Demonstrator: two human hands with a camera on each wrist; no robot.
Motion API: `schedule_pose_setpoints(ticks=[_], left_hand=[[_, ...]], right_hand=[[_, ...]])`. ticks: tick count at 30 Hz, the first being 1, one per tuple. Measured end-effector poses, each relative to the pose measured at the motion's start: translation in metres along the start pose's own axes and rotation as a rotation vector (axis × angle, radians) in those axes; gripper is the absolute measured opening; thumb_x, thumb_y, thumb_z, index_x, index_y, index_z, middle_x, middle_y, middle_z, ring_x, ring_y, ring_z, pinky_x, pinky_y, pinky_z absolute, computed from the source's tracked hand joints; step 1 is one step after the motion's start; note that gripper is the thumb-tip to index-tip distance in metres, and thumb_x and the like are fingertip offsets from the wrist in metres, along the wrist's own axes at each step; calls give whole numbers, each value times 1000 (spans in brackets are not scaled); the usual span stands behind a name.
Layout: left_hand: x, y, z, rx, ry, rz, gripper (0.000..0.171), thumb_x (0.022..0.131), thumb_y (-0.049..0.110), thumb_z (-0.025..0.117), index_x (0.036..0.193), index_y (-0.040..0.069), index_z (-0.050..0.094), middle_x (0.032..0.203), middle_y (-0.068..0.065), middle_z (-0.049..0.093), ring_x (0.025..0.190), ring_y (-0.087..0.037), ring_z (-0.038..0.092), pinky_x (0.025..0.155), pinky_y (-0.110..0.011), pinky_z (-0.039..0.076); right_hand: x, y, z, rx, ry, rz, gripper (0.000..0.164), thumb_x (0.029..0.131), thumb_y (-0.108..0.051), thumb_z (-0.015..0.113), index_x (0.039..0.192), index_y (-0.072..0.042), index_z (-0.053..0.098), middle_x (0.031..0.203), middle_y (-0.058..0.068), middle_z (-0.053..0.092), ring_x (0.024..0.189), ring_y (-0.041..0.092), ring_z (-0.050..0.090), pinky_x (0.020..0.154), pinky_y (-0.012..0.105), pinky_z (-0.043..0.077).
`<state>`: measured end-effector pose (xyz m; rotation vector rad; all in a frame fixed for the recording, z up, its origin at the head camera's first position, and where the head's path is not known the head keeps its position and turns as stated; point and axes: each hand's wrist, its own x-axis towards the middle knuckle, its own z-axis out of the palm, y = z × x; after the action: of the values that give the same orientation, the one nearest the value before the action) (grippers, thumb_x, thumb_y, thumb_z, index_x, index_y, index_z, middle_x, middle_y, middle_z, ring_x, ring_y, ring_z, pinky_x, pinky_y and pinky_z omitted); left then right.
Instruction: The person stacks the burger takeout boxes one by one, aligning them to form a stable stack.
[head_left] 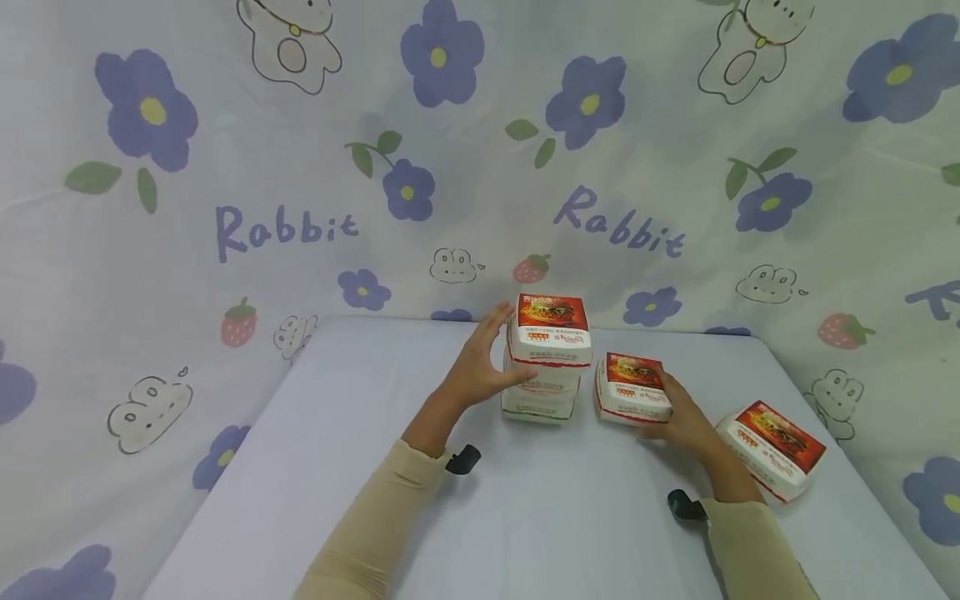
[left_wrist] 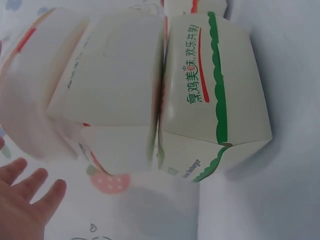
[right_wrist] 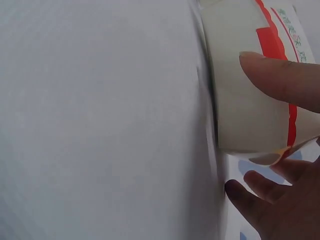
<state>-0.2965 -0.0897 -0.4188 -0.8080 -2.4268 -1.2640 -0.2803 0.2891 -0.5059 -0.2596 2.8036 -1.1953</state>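
Observation:
A stack of burger boxes stands mid-table: a red-topped box above a pale middle box and a green-trimmed box. My left hand is at the stack's left side, its fingers spread and its thumb across the front of the top box. In the left wrist view, those fingertips show apart from the cardboard. To the right of the stack, my right hand holds another red-topped burger box, thumb on its front and fingers around its right side.
One more red-topped burger box lies angled on the white table, close to its right edge and beside my right wrist. A patterned cloth with flowers and rabbits hangs behind the table.

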Motion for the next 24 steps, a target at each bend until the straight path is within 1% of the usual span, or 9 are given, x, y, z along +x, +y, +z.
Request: schedule_pose_setpoints(ticks=[2, 6, 9, 12, 14, 15, 19, 21, 24], left_hand=[[1, 0, 0, 4, 0, -9, 104, 74, 54, 79, 155, 23, 23, 159, 6, 20, 144, -14, 20, 108, -50, 33], [1, 0, 1, -2, -5, -27, 103, 73, 56, 79, 155, 26, 23, 160, 6, 20, 144, -15, 19, 109, -51, 32], [1, 0, 1, 0, -2, -34, 104, 73, 57, 79, 155, 24, 24, 160, 6, 20, 145, -15, 19, 109, -53, 31], [1, 1, 1, 6, 10, -29, 104, 74, 55, 79, 155, 19, 25, 160, 3, 21, 145, -16, 19, 109, -54, 31], [1, 2, 1, 12, 18, -22, 104, 74, 53, 80, 155, 18, 25, 160, 0, 22, 145, -17, 19, 109, -54, 30], [1, 1, 1, 18, 21, -21, 103, 74, 53, 80, 155, 19, 25, 160, 1, 22, 144, -16, 20, 109, -54, 31], [3, 1, 1, 25, 33, -6, 100, 75, 51, 80, 155, 22, 26, 160, 1, 22, 144, -16, 20, 109, -53, 31], [4, 1, 2, 22, 34, 2, 100, 75, 50, 80, 154, 22, 27, 160, 1, 21, 145, -16, 19, 109, -52, 32], [8, 3, 2, 13, 35, 18, 100, 75, 48, 81, 154, 19, 27, 159, -4, 22, 145, -16, 19, 109, -51, 32]], right_hand=[[1, 1, 0, 13, -4, 1, 122, 71, -20, 87, 157, -12, 2, 157, 28, 9, 140, 52, 11, 106, 70, 14], [2, 2, 1, 21, -2, 21, 119, 72, -23, 87, 158, -15, 5, 157, 26, 12, 140, 51, 11, 107, 69, 15], [2, 1, 2, 34, 2, 42, 118, 71, -29, 87, 158, -19, 7, 158, 24, 13, 141, 50, 13, 106, 69, 17], [2, 0, 3, 51, 7, 67, 118, 71, -35, 87, 158, -23, 8, 158, 22, 14, 140, 49, 16, 105, 69, 21], [2, -1, 3, 75, 15, 88, 117, 71, -38, 86, 158, -26, 9, 159, 20, 13, 140, 48, 19, 105, 68, 23], [2, -2, 2, 82, 21, 88, 117, 71, -39, 86, 158, -27, 9, 159, 20, 13, 139, 47, 20, 105, 67, 25], [0, -6, -2, 107, 47, 76, 116, 72, -35, 86, 158, -26, 9, 160, 20, 11, 139, 47, 22, 105, 63, 31], [0, -10, -5, 105, 60, 66, 114, 74, -32, 86, 158, -25, 9, 160, 20, 10, 138, 47, 23, 104, 61, 33], [0, -15, -12, 97, 75, 68, 114, 74, -31, 85, 158, -25, 8, 160, 20, 10, 138, 48, 23, 104, 61, 34]])
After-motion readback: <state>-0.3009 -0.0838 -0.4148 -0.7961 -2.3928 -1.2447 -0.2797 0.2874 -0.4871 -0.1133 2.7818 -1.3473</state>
